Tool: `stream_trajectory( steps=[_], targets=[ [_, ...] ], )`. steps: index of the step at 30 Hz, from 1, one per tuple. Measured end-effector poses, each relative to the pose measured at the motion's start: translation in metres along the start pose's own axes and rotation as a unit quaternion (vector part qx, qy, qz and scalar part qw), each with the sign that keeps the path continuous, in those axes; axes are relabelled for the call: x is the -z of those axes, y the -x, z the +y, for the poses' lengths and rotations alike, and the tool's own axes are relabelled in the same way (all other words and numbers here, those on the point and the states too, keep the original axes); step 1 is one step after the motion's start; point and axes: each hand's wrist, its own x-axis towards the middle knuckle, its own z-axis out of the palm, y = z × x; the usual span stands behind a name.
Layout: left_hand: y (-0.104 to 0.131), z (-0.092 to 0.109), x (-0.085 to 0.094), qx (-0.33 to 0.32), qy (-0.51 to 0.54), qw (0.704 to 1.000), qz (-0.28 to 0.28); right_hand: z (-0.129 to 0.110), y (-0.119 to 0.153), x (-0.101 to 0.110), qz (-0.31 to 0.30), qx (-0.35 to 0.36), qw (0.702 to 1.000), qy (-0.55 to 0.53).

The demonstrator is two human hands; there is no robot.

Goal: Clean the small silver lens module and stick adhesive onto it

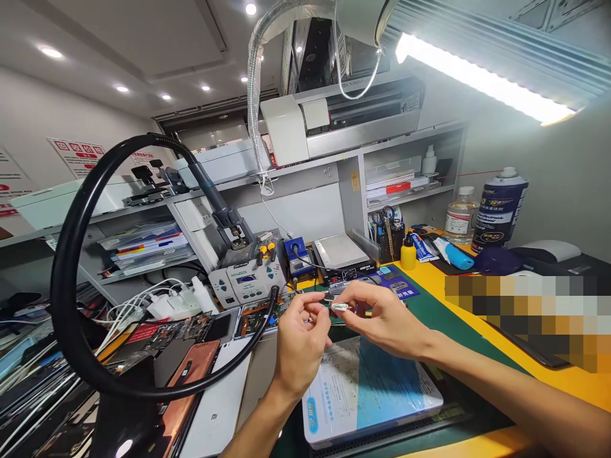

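Note:
My left hand [301,340] is closed in a pinch, thumb against fingers, at a small black piece [329,296] whose kind I cannot make out. Close beside it, my right hand [382,315] pinches a small pale white-green piece [340,307], also too small to name. The two pieces meet or nearly meet between the fingertips; whether they are joined I cannot tell. Both hands are held up over a flat white and blue box [377,388], which lies on a green mat [477,356].
A black hose [67,267] loops at the left, from the hot air station [248,283]. Phones and phone parts, including a white phone back [217,397], crowd the left side. A yellow bottle [408,253] and a spray can [499,213] stand at the back right. A lamp [487,76] hangs above.

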Motion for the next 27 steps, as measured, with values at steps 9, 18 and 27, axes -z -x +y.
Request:
stream_trajectory(
  steps=[9,18,27],
  targets=[
    [0.0020,0.0012,-0.0001,0.001,0.003,1.000,0.000,0.0014,-0.0002,-0.0004,0.009,-0.020,1.000,0.014],
    [0.0010,0.0018,-0.0011,0.006,0.002,1.000,0.005,0.0031,0.0017,-0.0012,-0.007,0.035,0.998,0.050],
    [0.0036,0.0024,-0.0015,0.011,0.001,1.000,0.002,0.0027,0.0030,-0.0023,-0.001,0.059,0.996,0.063]
  ],
)
